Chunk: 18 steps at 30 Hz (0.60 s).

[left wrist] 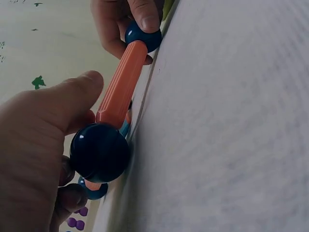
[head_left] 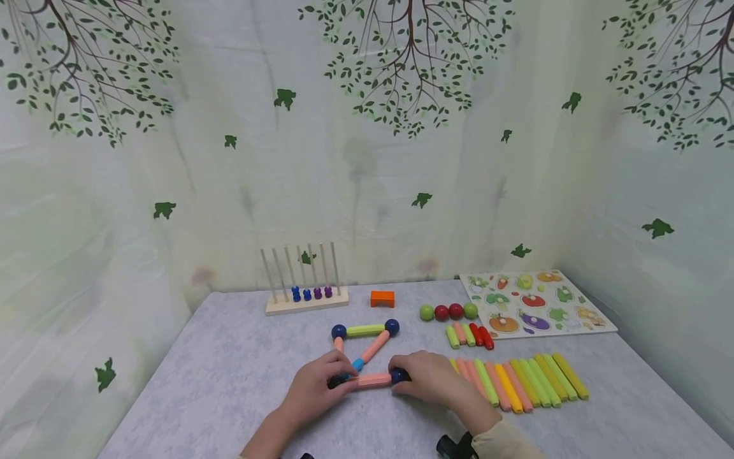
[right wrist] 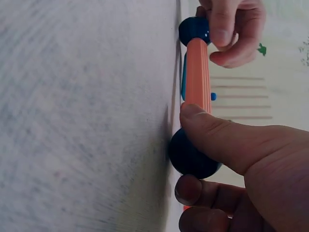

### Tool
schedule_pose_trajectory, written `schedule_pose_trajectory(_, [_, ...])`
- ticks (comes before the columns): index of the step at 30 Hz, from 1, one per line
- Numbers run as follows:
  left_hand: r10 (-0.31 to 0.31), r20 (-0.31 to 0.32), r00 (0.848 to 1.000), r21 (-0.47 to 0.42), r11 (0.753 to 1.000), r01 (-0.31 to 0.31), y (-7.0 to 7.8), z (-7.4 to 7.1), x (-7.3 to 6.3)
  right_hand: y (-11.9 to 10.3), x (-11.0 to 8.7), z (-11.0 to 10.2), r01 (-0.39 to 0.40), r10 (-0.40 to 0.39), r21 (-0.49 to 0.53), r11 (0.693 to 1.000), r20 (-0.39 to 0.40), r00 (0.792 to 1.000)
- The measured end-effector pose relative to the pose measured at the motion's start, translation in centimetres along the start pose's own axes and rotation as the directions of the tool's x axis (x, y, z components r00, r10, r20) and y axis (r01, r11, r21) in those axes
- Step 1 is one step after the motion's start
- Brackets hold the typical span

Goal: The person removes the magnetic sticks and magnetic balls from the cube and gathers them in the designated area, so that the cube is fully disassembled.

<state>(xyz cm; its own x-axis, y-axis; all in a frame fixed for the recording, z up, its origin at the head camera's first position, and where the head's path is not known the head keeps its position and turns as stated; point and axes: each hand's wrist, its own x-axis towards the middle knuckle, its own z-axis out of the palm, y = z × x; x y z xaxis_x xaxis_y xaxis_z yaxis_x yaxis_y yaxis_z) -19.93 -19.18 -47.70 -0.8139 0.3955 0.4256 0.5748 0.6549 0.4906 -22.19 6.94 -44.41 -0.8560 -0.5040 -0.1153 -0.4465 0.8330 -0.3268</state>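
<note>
Several coloured rods and dark blue balls form a frame on the table. My left hand (head_left: 318,382) holds the dark blue ball (left wrist: 100,153) at its near left corner, the thumb raised beside it. Between thumb and fingers my right hand (head_left: 427,379) pinches another dark blue ball (right wrist: 190,157) at the near right end. A pink rod (head_left: 373,380) joins these two balls. Farther back, a yellow-green rod (head_left: 365,330) links a left ball (head_left: 338,331) and a right ball (head_left: 392,327). A slanting pink rod (head_left: 375,345) runs from the right ball to a light blue piece (head_left: 358,364) by my left fingers.
On the right lies a row of long coloured rods (head_left: 518,382), partly behind my right hand. Short rods (head_left: 470,335), green and red balls (head_left: 448,312) and a vegetable picture board (head_left: 536,303) lie behind. A pegged bead stand (head_left: 306,303) and an orange block (head_left: 382,298) stand at the back.
</note>
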Motion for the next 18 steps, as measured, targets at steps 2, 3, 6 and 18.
schedule_pose_trajectory(2, [0.018,0.025,1.000,0.040,0.999,-0.019,-0.02,0.06,0.01,0.12,0.00,0.05,0.004,-0.004,0.014,1.000,0.001,1.000])
schedule_pose_trajectory(3, [0.027,0.033,0.999,0.052,0.998,-0.029,-0.05,0.07,0.02,0.18,0.00,0.07,0.010,-0.010,0.021,1.000,0.004,1.000])
schedule_pose_trajectory(6, [0.051,0.051,0.997,0.077,0.996,-0.054,-0.13,0.06,0.05,0.32,-0.03,0.06,0.041,-0.041,0.041,0.998,0.013,0.999])
schedule_pose_trajectory(18, [0.063,0.055,0.996,0.052,0.996,-0.066,-0.28,0.14,0.08,0.86,0.11,-0.24,0.065,-0.078,0.136,0.989,0.091,0.993])
